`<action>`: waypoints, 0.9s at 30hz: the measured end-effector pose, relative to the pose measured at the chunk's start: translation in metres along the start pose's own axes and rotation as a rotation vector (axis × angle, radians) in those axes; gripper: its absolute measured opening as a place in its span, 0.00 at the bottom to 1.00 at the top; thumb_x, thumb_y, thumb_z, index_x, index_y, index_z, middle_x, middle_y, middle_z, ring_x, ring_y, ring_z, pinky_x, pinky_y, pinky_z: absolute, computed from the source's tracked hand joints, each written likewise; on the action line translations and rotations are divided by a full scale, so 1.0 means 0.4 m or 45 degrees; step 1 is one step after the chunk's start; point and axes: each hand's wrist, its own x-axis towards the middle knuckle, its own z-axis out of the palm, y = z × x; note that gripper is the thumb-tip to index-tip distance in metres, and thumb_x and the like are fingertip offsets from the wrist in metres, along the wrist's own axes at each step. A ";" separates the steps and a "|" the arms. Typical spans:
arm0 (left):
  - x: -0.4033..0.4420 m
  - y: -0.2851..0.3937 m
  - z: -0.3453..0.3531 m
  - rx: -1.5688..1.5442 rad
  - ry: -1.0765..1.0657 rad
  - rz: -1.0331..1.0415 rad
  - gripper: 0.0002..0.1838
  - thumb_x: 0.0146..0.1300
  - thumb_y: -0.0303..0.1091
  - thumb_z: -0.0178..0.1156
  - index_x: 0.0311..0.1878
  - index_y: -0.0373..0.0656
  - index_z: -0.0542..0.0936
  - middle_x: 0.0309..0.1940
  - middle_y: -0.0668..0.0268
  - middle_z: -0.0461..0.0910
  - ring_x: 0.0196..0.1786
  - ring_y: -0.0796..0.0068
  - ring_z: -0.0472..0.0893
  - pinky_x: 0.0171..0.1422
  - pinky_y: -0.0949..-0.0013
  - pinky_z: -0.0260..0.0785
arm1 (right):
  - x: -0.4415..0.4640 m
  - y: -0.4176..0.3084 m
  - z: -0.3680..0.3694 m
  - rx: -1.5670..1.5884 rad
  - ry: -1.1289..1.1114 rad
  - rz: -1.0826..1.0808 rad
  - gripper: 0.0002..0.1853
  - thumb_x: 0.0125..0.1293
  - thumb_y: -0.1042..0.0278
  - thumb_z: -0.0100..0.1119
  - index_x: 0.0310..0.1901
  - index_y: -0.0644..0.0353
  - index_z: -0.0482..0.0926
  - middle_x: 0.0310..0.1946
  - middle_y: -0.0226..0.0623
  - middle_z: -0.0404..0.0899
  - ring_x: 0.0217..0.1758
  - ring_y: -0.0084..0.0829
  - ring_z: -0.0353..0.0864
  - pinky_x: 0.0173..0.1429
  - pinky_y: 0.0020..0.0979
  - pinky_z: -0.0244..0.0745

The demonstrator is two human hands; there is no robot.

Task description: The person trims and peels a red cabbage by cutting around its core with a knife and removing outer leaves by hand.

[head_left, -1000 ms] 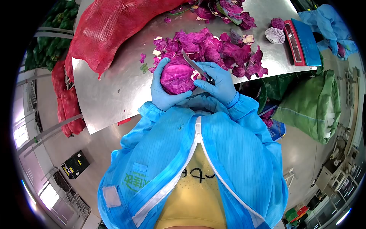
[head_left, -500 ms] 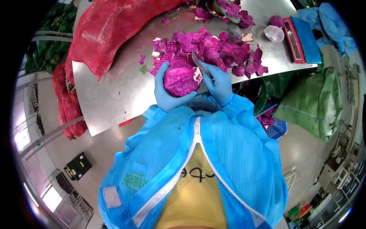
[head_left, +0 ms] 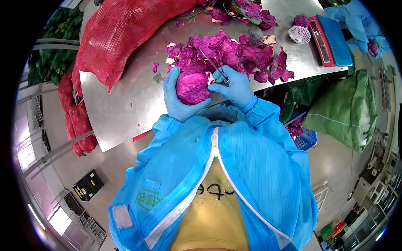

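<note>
Two gloved hands meet over the near edge of a metal table [head_left: 111, 113]. The left hand [head_left: 176, 105] cups a purple cabbage [head_left: 192, 88], thumb on the near side and fingers curled around the far side, gripping it firmly, probably to steady it and keep its pale stem end turned toward the blade. To its right, the right hand [head_left: 237, 88] has its fingers closed on the handle of a knife [head_left: 219, 71], the blade slanting up over the leaves beyond; the thumb lies just beside the stem end, likely as a guide. Loose leaves [head_left: 226, 47] lie heaped past the cabbage, seemingly left there within easy reach. As for containers, red net bags [head_left: 79, 119] are stacked at far left, then a bulging red mesh sack [head_left: 119, 35] lies on the table; what fills them cannot be told. Across at right, a blue basket [head_left: 308, 142] below the table holds purple pieces [head_left: 296, 129], and beside it a green woven sack [head_left: 337, 111] shows something pale at one side.
</note>
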 end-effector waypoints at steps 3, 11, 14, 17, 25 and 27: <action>0.008 0.009 -0.007 0.130 -0.002 0.088 0.60 0.28 0.43 0.81 0.69 0.47 0.58 0.62 0.51 0.61 0.65 0.50 0.66 0.67 0.55 0.63 | 0.003 0.005 0.005 -0.256 0.005 -0.062 0.19 0.51 0.56 0.72 0.39 0.57 0.77 0.29 0.35 0.80 0.30 0.24 0.79 0.34 0.29 0.73; 0.009 0.013 -0.008 0.249 -0.029 0.103 0.60 0.29 0.44 0.81 0.69 0.46 0.58 0.63 0.49 0.60 0.66 0.48 0.64 0.66 0.52 0.64 | 0.002 -0.006 0.039 -0.962 -0.079 -0.490 0.09 0.58 0.62 0.58 0.35 0.56 0.71 0.24 0.36 0.76 0.25 0.37 0.80 0.27 0.38 0.75; 0.001 0.011 -0.005 0.207 0.006 0.041 0.59 0.31 0.42 0.81 0.68 0.44 0.59 0.62 0.51 0.62 0.65 0.53 0.66 0.66 0.55 0.65 | 0.011 0.005 0.036 -0.862 -0.027 -0.533 0.08 0.56 0.64 0.60 0.37 0.53 0.75 0.23 0.35 0.77 0.25 0.36 0.80 0.26 0.35 0.73; -0.015 -0.001 0.005 -0.370 0.122 -0.106 0.56 0.33 0.40 0.81 0.68 0.43 0.59 0.60 0.55 0.66 0.62 0.59 0.70 0.66 0.58 0.65 | 0.012 0.019 -0.004 -0.510 0.208 -0.368 0.08 0.56 0.64 0.60 0.32 0.58 0.74 0.24 0.39 0.78 0.25 0.38 0.80 0.26 0.38 0.72; -0.024 -0.035 0.010 -1.122 0.169 -0.517 0.44 0.43 0.31 0.74 0.65 0.41 0.62 0.58 0.58 0.70 0.60 0.62 0.72 0.66 0.59 0.66 | -0.038 -0.037 0.004 0.036 0.286 0.046 0.23 0.53 0.56 0.71 0.44 0.61 0.74 0.25 0.34 0.73 0.27 0.23 0.73 0.32 0.28 0.72; -0.024 -0.022 0.010 -1.185 0.151 -0.543 0.42 0.46 0.31 0.72 0.65 0.41 0.63 0.58 0.57 0.71 0.60 0.63 0.72 0.66 0.59 0.66 | -0.047 -0.055 0.007 -0.002 0.235 -0.001 0.25 0.54 0.58 0.69 0.48 0.61 0.71 0.32 0.36 0.73 0.31 0.28 0.75 0.34 0.31 0.73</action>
